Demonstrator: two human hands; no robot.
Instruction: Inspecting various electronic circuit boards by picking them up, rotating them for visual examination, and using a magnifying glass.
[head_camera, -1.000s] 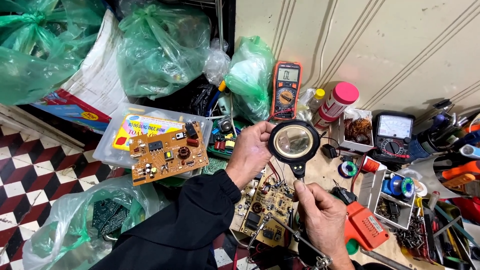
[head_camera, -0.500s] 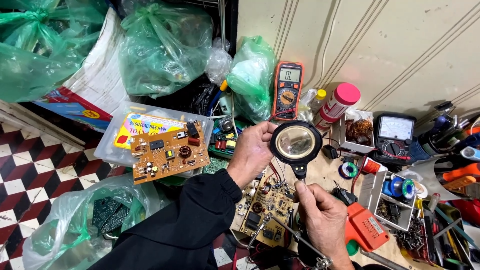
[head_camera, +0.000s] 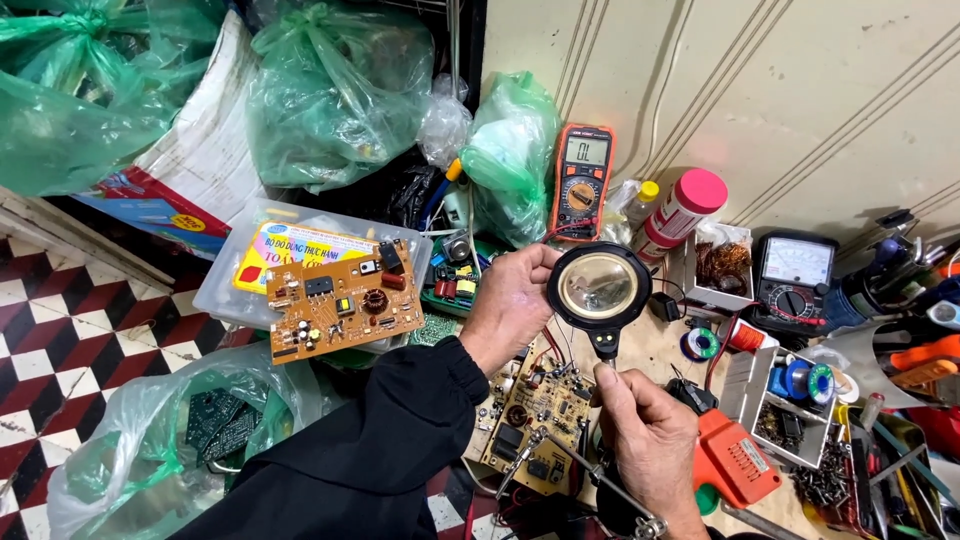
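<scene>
A round black-rimmed magnifying glass (head_camera: 599, 286) hangs over the bench. My left hand (head_camera: 513, 305) grips its rim from the left side, and my right hand (head_camera: 648, 440) pinches its short stem from below. Under both hands a tan circuit board (head_camera: 538, 420) full of parts sits held by the metal clip arms (head_camera: 590, 478) of a stand.
Another orange-brown board (head_camera: 340, 299) rests on a clear plastic box (head_camera: 225, 290). An orange digital multimeter (head_camera: 581, 180), a pink-capped can (head_camera: 682, 212), an analog meter (head_camera: 793, 281), an orange tool (head_camera: 732, 460) and solder spools (head_camera: 802, 380) crowd the bench. Green plastic bags (head_camera: 330, 85) pile up behind.
Both hands stay on the magnifying glass, which has barely shifted. The view has drifted slightly.
</scene>
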